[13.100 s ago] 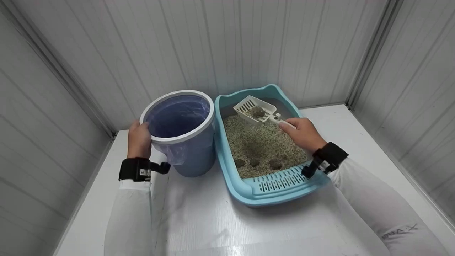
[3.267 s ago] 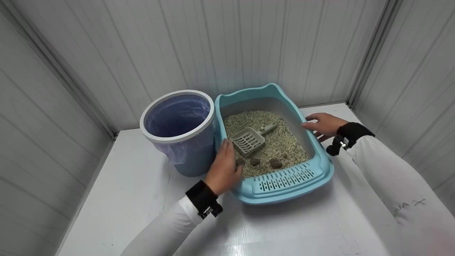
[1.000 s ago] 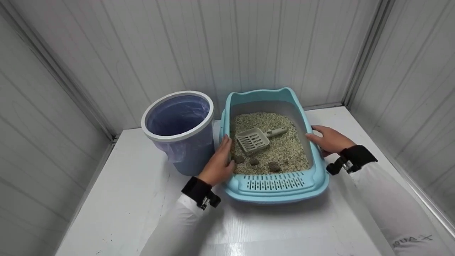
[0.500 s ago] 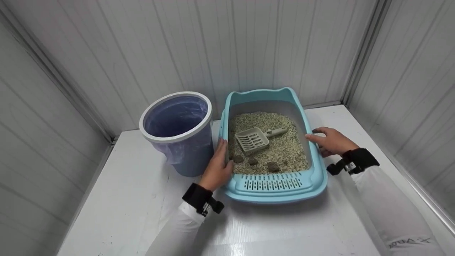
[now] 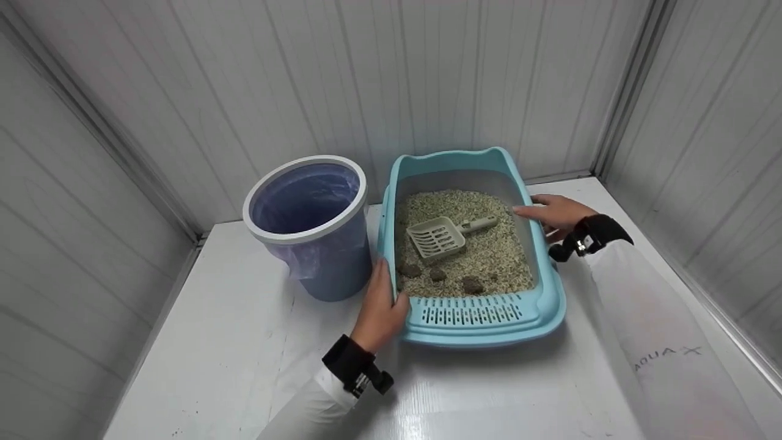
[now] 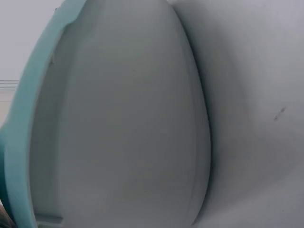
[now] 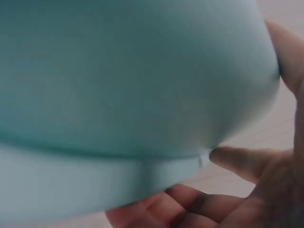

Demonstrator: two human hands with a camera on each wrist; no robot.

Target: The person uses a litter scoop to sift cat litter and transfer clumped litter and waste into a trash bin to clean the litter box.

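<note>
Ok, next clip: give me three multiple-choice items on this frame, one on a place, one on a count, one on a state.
1. Where does the scoop lie?
A. In the bin
B. On the litter in the litter box
C. On the table

2. How many dark clumps show near the box's slotted end?
A. Three
B. One
C. Six

3. What is the left hand doing?
A. Lifting the scoop
B. Holding the bin's rim
C. Holding the litter box's rim

Answers: 1 B, the scoop rests on the granules inside the litter box. 2 A, three clumps sit in a row. 3 C, its thumb hooks over the box's edge.
</note>
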